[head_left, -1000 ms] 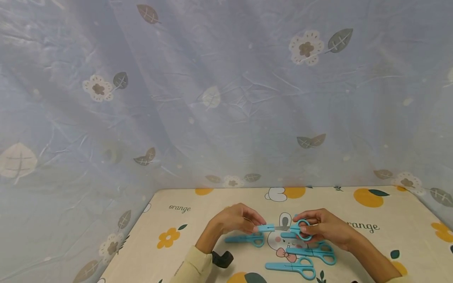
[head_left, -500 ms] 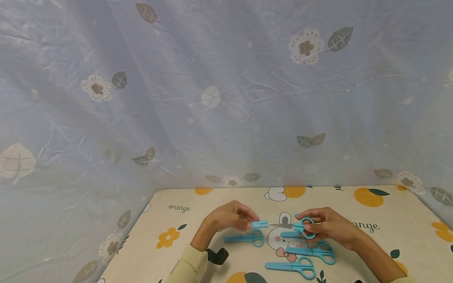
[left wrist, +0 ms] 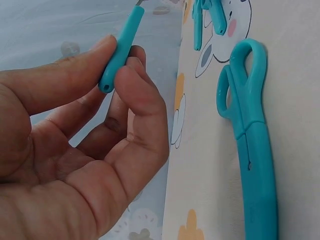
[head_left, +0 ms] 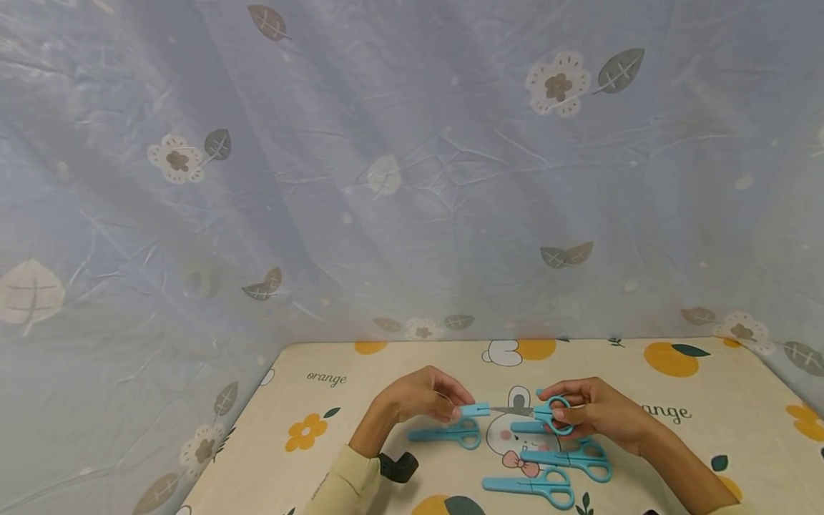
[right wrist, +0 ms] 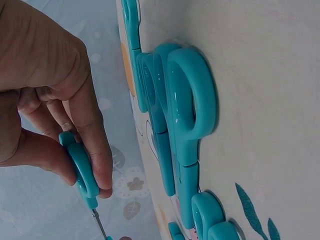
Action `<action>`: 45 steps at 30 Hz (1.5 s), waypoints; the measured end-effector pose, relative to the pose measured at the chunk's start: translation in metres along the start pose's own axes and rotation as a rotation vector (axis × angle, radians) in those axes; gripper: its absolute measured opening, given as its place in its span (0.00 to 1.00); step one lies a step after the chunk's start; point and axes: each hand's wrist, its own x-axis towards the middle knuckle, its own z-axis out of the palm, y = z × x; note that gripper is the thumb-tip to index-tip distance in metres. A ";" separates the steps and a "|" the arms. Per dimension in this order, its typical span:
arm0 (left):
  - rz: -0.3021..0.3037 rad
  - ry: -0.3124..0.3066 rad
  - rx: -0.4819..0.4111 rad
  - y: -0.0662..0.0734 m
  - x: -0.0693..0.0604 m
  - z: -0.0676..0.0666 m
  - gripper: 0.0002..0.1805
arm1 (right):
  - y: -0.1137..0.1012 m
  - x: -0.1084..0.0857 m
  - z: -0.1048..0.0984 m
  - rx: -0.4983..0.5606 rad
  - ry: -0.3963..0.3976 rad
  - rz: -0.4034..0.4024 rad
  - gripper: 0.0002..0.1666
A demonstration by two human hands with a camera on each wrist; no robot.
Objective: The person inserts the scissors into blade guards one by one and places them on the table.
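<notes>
My left hand (head_left: 421, 395) pinches a blue blade cover (head_left: 475, 410) between thumb and fingers, raised above the table. My right hand (head_left: 601, 411) holds a pair of scissors (head_left: 558, 415) by its blue finger loops, blades pointing left. Bare metal shows between the two hands, its tip right at the cover's mouth; whether the tip is inside cannot be told. In the left wrist view, the cover (left wrist: 121, 52) sits between thumb and index finger. Thumb and fingers press the scissors' handle (right wrist: 84, 170) in the right wrist view.
Covered blue scissors (head_left: 444, 434) lie below my left hand. Several more, such as the front pair (head_left: 529, 486) and another pair (head_left: 569, 458), lie below my right hand. A printed cloth (head_left: 360, 372) covers the table; a patterned curtain (head_left: 412, 214) hangs behind.
The cover and the scissors have drawn apart, my left hand moving left, so more of the blade is bare. Over the last half second both hands have hardly moved.
</notes>
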 end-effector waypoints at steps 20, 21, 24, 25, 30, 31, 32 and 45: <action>0.002 -0.025 -0.017 0.004 0.004 0.005 0.13 | -0.006 0.005 0.008 -0.007 -0.009 0.010 0.31; 0.000 -0.024 -0.017 0.005 0.004 0.005 0.13 | -0.006 0.005 0.009 -0.006 -0.009 0.012 0.31; -0.005 -0.020 -0.016 0.005 0.004 0.007 0.13 | -0.007 0.006 0.011 0.001 -0.011 0.015 0.31; -0.008 -0.020 -0.018 0.006 0.004 0.007 0.13 | -0.007 0.006 0.012 0.005 -0.012 0.014 0.31; -0.018 -0.019 -0.028 0.007 0.006 0.010 0.13 | -0.007 0.009 0.014 0.021 -0.016 0.013 0.30; -0.021 -0.019 -0.031 0.007 0.006 0.011 0.13 | -0.006 0.009 0.015 0.024 -0.017 0.012 0.30; -0.023 -0.018 -0.032 0.007 0.007 0.012 0.13 | -0.006 0.010 0.015 0.027 -0.014 0.013 0.30; -0.021 -0.030 -0.100 0.005 0.009 0.019 0.13 | -0.001 0.016 0.021 0.002 0.002 -0.010 0.28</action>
